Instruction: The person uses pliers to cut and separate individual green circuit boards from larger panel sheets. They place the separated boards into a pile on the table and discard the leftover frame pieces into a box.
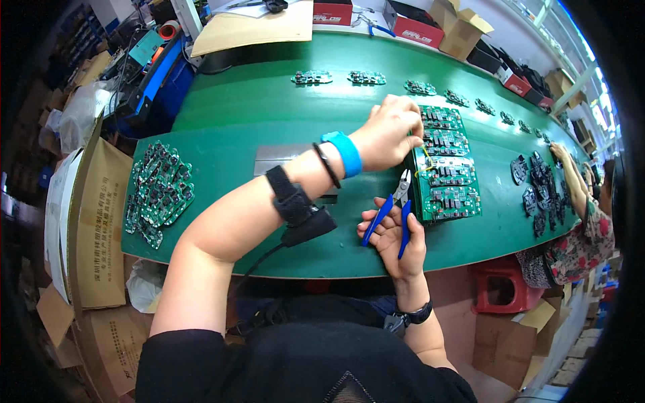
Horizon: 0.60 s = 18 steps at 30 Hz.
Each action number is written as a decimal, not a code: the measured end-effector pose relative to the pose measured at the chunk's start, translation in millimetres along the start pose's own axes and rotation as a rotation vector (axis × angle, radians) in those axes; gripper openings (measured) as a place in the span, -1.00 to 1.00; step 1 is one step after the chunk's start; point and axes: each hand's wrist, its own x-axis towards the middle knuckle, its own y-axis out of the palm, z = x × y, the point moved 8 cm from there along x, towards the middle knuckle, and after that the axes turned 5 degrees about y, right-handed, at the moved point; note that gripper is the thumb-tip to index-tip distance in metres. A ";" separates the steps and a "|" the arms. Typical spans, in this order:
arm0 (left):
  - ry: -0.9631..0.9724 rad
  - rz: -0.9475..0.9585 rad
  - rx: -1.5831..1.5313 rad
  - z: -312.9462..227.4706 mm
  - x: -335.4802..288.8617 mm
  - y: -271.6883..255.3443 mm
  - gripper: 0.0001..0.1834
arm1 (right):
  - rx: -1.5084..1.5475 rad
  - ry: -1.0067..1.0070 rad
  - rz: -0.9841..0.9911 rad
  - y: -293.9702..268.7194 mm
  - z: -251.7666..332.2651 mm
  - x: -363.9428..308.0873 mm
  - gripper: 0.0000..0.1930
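My right hand (403,245) is palm up near the front edge of the table, wrapped loosely around blue-handled cutting pliers (379,219). Their metal jaws point away from me, and the handles are spread. Beyond them my left hand (388,132) is closed, thumb and fingers pinched at the left edge of a panel of green circuit boards (451,172). What the pinch holds is hidden. A short yellow wire (425,161) loops just below those fingertips, over the panel edge. The pliers' tips are close to the panel's left side, apart from the wire.
Loose circuit boards (161,191) are heaped at the left of the green table (235,107). A row of boards (366,78) curves along the far side. A co-worker's hand (559,153) is beside black plastic parts (541,191) at right. A red stool (502,289) stands below.
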 end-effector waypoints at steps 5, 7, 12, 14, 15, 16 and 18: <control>-0.332 0.067 -0.751 -2.7 -36.1 -49.6 -0.87 | 0.066 0.052 0.052 -2.7 -4.7 -2.4 -0.30; -0.481 0.059 -0.780 -16.2 -67.1 -85.4 -0.91 | 0.091 0.078 0.073 -0.6 -6.5 -1.9 -0.30; -0.814 -0.135 -0.653 -49.6 -144.7 -129.1 -0.83 | 0.103 0.204 0.134 27.2 -26.5 0.3 -0.30; -0.721 -0.076 -0.371 -62.4 -156.0 -122.2 -0.88 | 0.033 0.249 0.152 49.5 -43.5 2.7 -0.30; -0.722 -0.086 -0.306 -66.1 -163.3 -117.7 -0.89 | -0.012 0.247 0.202 63.3 -48.1 5.1 -0.32; -0.718 -0.090 -0.246 -68.3 -168.7 -111.9 -0.89 | -0.060 0.243 0.190 67.3 -52.2 9.3 -0.32; -0.835 -0.178 -0.340 -63.1 -183.8 -99.9 -0.87 | -0.159 0.227 0.159 71.7 -57.5 17.8 -0.33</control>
